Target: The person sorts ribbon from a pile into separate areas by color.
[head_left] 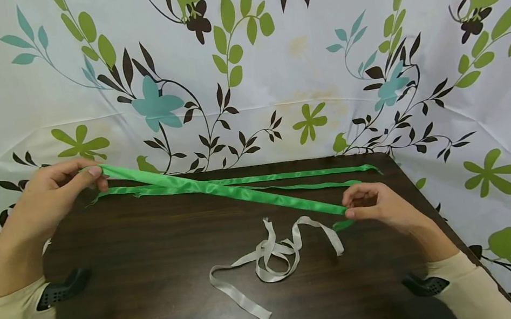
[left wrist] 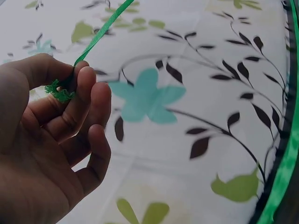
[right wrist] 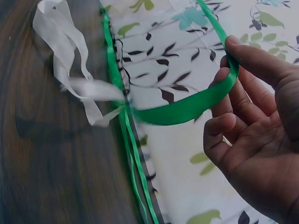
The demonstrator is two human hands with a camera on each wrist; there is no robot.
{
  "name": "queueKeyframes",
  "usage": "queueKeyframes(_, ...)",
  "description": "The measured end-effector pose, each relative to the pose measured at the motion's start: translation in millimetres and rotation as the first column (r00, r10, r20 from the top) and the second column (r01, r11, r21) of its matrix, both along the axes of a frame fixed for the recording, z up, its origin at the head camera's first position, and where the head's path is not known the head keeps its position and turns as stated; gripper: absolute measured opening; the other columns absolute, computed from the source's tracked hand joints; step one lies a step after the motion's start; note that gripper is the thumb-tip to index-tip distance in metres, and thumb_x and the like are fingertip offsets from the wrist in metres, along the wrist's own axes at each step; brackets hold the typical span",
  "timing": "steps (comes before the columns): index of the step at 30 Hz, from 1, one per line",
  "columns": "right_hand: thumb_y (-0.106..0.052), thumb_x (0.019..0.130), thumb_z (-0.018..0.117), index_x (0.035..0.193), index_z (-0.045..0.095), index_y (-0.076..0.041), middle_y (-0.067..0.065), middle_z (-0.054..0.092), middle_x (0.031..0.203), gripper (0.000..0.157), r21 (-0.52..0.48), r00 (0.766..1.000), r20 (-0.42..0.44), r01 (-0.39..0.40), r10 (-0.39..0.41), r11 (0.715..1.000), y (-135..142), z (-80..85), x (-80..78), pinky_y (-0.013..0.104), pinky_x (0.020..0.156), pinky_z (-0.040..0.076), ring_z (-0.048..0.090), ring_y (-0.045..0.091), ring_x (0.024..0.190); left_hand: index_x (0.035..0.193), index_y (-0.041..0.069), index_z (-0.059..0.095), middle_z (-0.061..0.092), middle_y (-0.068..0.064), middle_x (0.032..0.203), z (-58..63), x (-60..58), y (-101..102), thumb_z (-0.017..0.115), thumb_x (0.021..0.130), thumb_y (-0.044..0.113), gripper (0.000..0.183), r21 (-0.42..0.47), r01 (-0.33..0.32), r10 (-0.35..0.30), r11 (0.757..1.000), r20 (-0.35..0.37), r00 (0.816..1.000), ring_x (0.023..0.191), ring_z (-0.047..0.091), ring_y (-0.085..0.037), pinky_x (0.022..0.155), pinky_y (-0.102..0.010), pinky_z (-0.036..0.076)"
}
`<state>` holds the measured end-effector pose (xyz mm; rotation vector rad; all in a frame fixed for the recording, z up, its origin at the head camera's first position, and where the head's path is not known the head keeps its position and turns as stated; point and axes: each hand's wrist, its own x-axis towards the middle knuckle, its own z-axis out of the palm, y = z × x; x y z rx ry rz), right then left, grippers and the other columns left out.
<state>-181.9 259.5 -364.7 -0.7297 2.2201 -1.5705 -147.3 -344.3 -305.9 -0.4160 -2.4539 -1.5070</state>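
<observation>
A green satin ribbon (head_left: pixel 225 190) stretches taut on a slant between both hands, above the table. My left hand (head_left: pixel 53 201) pinches its upper end between thumb and finger; in the left wrist view a frayed green tip (left wrist: pixel 60 92) pokes out beneath the thumb. Lower down at the right, my right hand (head_left: pixel 384 205) pinches the ribbon, and in the right wrist view a loose tail of the green ribbon (right wrist: pixel 177 110) curves away from the fingers. Further green ribbons (head_left: pixel 287 175) lie along the table's far edge. A white ribbon (head_left: pixel 274 257) lies loosely looped in front of them.
The dark wooden table (head_left: pixel 158 304) carries the ribbons. Behind it hangs a white cloth (head_left: pixel 274 86) printed with leaves, birds and flowers. Black wrist straps (head_left: pixel 60 290) sit on both forearms over pale sleeves.
</observation>
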Motion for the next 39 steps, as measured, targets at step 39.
queueKeyframes(39, -0.03, 0.082, 0.071, 0.115, 0.057, -0.001, 0.009, 0.066, 0.095, 0.046, 0.169, 0.872, 0.111, 0.456, -0.477, 0.874, 45.1, -92.9, -97.4, 0.037, 0.06, 0.044, 0.058, 0.025, 0.076, 0.093, 0.015, 0.07, 0.064, -0.001, 0.079, -152.7, -85.5, -36.6, 0.064, 0.086, 0.04, 0.027, -0.438, -0.02, 0.107, 0.899, 0.175, 0.979, 0.07, 0.057, -0.02, 0.06, -0.037, 0.042)
